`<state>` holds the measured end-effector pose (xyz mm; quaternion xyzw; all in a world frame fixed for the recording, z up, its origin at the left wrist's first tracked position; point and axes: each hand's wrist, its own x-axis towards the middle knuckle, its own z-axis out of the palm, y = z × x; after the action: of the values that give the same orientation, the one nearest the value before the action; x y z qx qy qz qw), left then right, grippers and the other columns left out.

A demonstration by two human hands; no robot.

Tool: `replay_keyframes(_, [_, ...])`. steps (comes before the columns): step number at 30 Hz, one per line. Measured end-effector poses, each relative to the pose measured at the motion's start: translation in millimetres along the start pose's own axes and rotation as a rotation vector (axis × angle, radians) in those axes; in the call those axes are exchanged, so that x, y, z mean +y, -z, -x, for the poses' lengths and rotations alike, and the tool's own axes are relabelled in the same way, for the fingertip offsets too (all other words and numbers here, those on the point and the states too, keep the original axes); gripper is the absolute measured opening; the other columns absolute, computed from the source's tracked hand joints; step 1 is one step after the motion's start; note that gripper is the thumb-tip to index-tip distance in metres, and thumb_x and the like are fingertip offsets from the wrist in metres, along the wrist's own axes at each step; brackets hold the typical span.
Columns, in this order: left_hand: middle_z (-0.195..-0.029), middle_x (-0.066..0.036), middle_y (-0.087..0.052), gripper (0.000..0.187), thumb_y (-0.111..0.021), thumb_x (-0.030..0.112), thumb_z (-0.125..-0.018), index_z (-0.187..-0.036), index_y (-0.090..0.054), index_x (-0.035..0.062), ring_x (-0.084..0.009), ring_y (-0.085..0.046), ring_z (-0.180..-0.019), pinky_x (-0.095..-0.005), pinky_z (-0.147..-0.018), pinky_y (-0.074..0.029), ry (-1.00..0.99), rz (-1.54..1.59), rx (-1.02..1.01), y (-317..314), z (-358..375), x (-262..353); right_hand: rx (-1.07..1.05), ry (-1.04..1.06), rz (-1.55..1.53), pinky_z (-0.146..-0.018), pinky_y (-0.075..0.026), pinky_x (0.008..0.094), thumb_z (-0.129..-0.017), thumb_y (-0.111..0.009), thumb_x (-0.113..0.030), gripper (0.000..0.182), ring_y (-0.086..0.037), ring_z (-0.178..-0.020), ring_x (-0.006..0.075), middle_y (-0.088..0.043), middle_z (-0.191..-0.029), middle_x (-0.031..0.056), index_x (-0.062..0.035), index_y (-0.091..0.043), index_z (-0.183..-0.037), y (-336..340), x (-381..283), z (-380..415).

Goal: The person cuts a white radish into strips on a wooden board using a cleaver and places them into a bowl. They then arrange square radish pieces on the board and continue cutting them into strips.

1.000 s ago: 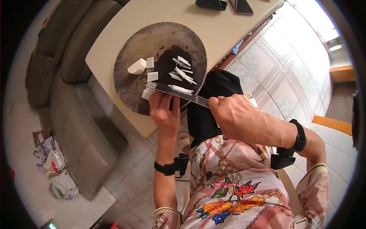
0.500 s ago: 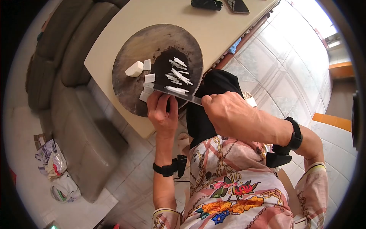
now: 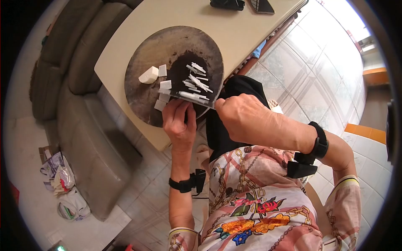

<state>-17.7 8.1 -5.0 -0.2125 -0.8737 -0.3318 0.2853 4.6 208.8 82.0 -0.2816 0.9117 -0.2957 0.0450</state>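
My right hand (image 3: 245, 115) is closed around the handle of a knife (image 3: 205, 104), whose blade reaches left across a round dark board (image 3: 144, 48). Behind the blade, my left hand (image 3: 179, 123) has its fingers curled with the tips down on the board. What lies under those fingertips is hidden. Thin white strips (image 3: 194, 96) lie right along the blade, and more white strips (image 3: 200, 83) are heaped farther back on a wet dark patch. White flat slices (image 3: 165, 85) lie left of the blade, beside a thick white chunk (image 3: 148, 75).
The board stands on a cream table (image 3: 113, 54), its near rim close to the table edge. A phone (image 3: 262, 6) and a black case (image 3: 227, 4) lie at the far end. A grey sofa (image 3: 94, 138) is on the left, with bags (image 3: 63, 180) on the floor.
My right hand and the knife have shifted slightly left, and the blade has turned more edge-on. The strips beside the blade show more fully. My left hand stays nearly in place.
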Motion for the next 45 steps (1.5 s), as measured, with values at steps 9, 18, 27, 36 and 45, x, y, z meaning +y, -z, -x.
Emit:
replay_keyframes(9, [-0.094,-0.012,-0.062,0.017,-0.069,-0.004,-0.071,-0.087,-0.066,-0.0006,-0.0322,-0.059,-0.087,-0.0412,-0.076,-0.049,-0.029,-0.037,-0.008,-2.7,7.6,-6.5,-0.113,-0.012,0.003,-0.053,-0.047,0.0428,-0.063,-0.059,0.004,0.020,-0.059,-0.060,0.0385,-0.056,-0.064,0.0203,0.0082,-0.050,-0.080,12.2,-2.4,13.7])
replay_keyframes(18, [-0.092,-0.012,-0.062,0.016,-0.068,-0.005,-0.070,-0.085,-0.065,-0.0008,-0.0328,-0.060,-0.086,-0.0418,-0.076,-0.049,-0.013,-0.043,-0.027,-1.3,5.0,-3.9,-0.155,-0.003,0.034,-0.053,-0.048,0.0424,-0.065,-0.058,0.004,0.019,-0.059,-0.059,0.0382,-0.057,-0.066,0.0205,0.0080,-0.050,-0.081,9.8,-4.4,1.7])
replay_keyframes(27, [-0.092,-0.012,-0.062,0.016,-0.069,-0.007,-0.071,-0.086,-0.066,-0.0017,-0.0307,-0.059,-0.084,-0.0386,-0.074,-0.049,-0.035,0.000,0.014,-3.4,2.5,0.2,-0.126,-0.053,-0.104,-0.051,-0.044,0.0452,-0.071,-0.057,0.004,0.009,-0.057,-0.058,0.0402,-0.053,-0.058,0.0194,0.0050,-0.049,-0.074,17.9,7.4,11.3])
replay_keyframes(36, [-0.091,-0.012,-0.061,0.016,-0.069,-0.007,-0.070,-0.085,-0.065,-0.0015,-0.0310,-0.059,-0.083,-0.0391,-0.072,-0.049,-0.037,-0.002,0.014,-2.4,2.5,-1.6,-0.157,0.006,-0.042,-0.052,-0.046,0.0446,-0.065,-0.058,0.004,0.013,-0.058,-0.058,0.0403,-0.055,-0.060,0.0200,0.0053,-0.048,-0.073,27.8,7.1,11.7])
replay_keyframes(45, [-0.090,-0.011,-0.062,0.015,-0.069,-0.006,-0.072,-0.085,-0.065,-0.0016,-0.0289,-0.060,-0.082,-0.0370,-0.073,-0.049,-0.040,0.007,0.022,-3.3,1.0,-0.7,-0.096,-0.034,-0.045,-0.055,-0.047,0.0460,-0.067,-0.059,0.003,0.012,-0.059,-0.061,0.0416,-0.054,-0.058,0.0211,0.0057,-0.050,-0.074,13.0,8.9,0.2])
